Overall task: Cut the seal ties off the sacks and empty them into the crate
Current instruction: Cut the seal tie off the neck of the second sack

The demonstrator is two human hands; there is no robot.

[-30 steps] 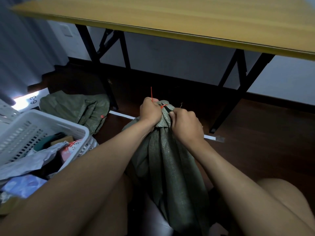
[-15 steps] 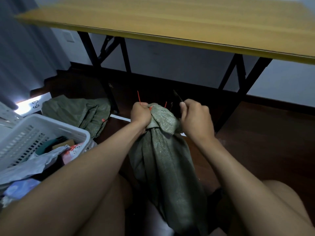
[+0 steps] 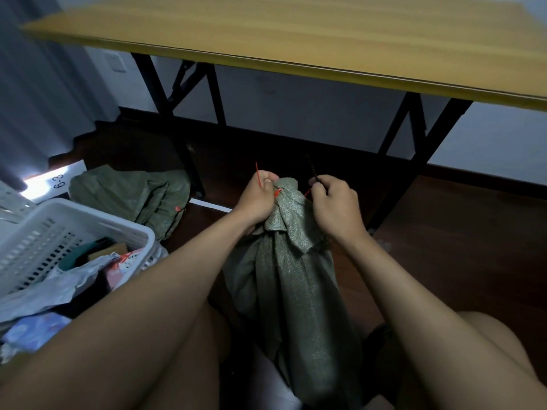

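Note:
A green woven sack [image 3: 296, 276] stands upright between my knees, its neck bunched at the top. My left hand [image 3: 257, 199] grips the neck on the left side and pinches the red seal tie [image 3: 258, 176], whose thin tail sticks up past my fingers. My right hand [image 3: 336, 205] is just right of the neck, fingers curled round a thin dark tool [image 3: 312, 168] that points up and away. A short red bit of tie shows beside that hand. The white slotted crate [image 3: 88, 214] sits at my left, holding parcels and plastic mailers.
An emptied green sack [image 3: 133, 196] lies crumpled on the dark floor beyond the crate. A yellow-topped folding table [image 3: 325, 45] with black legs [image 3: 171, 119] stands straight ahead. A paper sheet marked 6-3 [image 3: 56, 182] lies at the far left by a curtain.
My right hand has pulled away from the sack neck to the right with the tool, and the neck has loosened. My left hand keeps hold of the neck and the red tie.

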